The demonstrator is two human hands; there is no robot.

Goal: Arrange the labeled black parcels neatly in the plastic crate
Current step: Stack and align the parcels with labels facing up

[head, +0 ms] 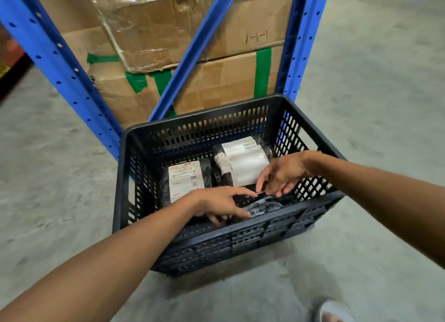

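A black slotted plastic crate point(199, 124) stands on the concrete floor. Inside, a black parcel with a white label point(185, 181) lies flat at the left. Two labeled black parcels point(243, 160) lie stacked at the back right. A third black parcel point(263, 207), shiny and with no label showing, sits against the near wall. My left hand point(221, 205) lies on this near parcel, fingers curled over its left end. My right hand point(283, 175) reaches in from the right, fingertips pinching its upper edge. Much of that parcel is hidden by both hands.
Blue steel rack uprights point(60, 64) and a diagonal brace point(197, 47) rise right behind the crate, with taped cardboard boxes point(216, 81) stacked inside. Grey concrete floor surrounds the crate. A light-coloured shoe point(334, 311) shows at the bottom right.
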